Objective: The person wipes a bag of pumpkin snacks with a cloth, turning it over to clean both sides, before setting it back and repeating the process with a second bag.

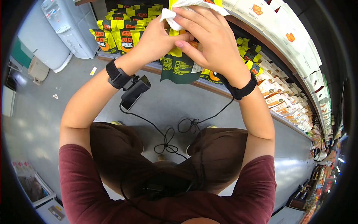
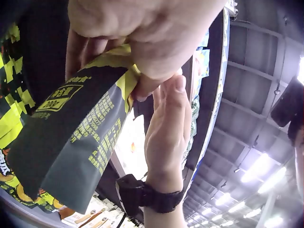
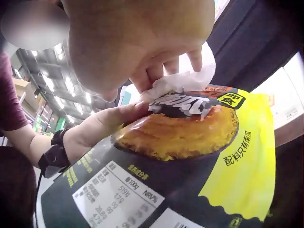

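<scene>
A dark green and yellow pumpkin snack bag (image 1: 181, 69) hangs before the shelf, its printed pumpkin picture and label showing in the right wrist view. My left hand (image 1: 154, 43) grips this bag by its side, the thumb on the front in the right wrist view. A crumpled white tissue (image 3: 183, 81) lies against the upper part of the bag's front. Over it, my right hand (image 1: 210, 39) presses with fingers extended, the thumb apart from the tissue and pointing toward the left hand. The bag's top edge is partly hidden by hand and tissue.
Similar yellow-and-black bags (image 1: 126, 37) stand in rows on the low shelf behind. To the right, white and orange packets (image 1: 285, 102) fill the shelf below white boxes (image 1: 257, 9). Black cables (image 1: 167, 143) hang from the wrist cameras above the knees. A water dispenser (image 1: 71, 28) stands at left.
</scene>
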Action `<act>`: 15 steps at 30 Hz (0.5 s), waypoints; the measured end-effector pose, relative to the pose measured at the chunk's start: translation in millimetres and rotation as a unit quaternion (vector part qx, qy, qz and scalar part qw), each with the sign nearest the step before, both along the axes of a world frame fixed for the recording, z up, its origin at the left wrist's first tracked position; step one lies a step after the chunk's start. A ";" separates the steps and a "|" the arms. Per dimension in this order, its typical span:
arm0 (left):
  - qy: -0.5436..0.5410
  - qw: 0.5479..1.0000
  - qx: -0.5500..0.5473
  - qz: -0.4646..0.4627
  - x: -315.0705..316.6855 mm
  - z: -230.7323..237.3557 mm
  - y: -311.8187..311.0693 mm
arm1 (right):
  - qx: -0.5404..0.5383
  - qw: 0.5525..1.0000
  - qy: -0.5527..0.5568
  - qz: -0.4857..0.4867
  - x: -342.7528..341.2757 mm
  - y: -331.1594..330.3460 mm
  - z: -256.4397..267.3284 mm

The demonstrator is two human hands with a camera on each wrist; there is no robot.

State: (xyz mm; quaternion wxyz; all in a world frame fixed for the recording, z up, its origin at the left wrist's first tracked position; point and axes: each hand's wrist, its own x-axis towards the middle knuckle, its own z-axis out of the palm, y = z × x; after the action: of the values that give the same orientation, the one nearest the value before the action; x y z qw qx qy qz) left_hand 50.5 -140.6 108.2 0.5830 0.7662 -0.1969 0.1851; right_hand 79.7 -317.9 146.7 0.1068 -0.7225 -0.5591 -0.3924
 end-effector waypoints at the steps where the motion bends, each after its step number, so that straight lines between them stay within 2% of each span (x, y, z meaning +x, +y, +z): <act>1: -0.002 1.000 0.000 0.001 4.3 -4.9 -1.8 | 0.000 1.000 -0.002 0.001 -1.9 -0.5 1.5; 3: -0.092 0.992 -0.076 -0.032 13.9 -14.4 -5.5 | 0.034 0.999 -0.007 -0.018 -4.9 -2.9 6.7; 4: -0.022 0.995 -0.075 -0.065 12.2 -13.5 -2.7 | 0.032 0.999 -0.003 -0.029 -4.3 -4.8 8.4; 5: -0.027 0.995 -0.076 -0.063 11.2 -12.3 -4.0 | 0.031 0.999 -0.007 -0.027 -1.7 -6.0 9.3; 7: 0.003 0.983 -0.131 -0.131 11.4 -12.8 -5.6 | 0.003 0.999 0.005 -0.045 3.6 -5.7 9.2; 9: 0.005 0.982 -0.121 -0.143 11.6 -12.6 -1.1 | 0.006 0.999 0.014 -0.031 2.0 -4.1 10.9; 11: 0.019 0.963 -0.152 -0.220 11.3 -10.9 2.2 | 0.013 0.999 0.021 -0.037 0.6 -5.7 13.6; 12: 0.025 0.962 -0.125 -0.241 10.2 -6.7 6.2 | 0.016 0.999 0.030 -0.033 2.0 -8.4 15.8; 15: 0.068 0.954 -0.170 -0.237 -0.3 2.7 3.0 | 0.033 0.998 0.055 -0.016 4.1 -13.8 17.4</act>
State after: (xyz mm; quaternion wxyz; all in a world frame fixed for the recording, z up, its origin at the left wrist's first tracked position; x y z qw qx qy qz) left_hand 50.2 -137.6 110.9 0.7435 0.5982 -0.2982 0.0199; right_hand 83.9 -331.7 164.0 0.1549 -0.7479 -0.5276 -0.3719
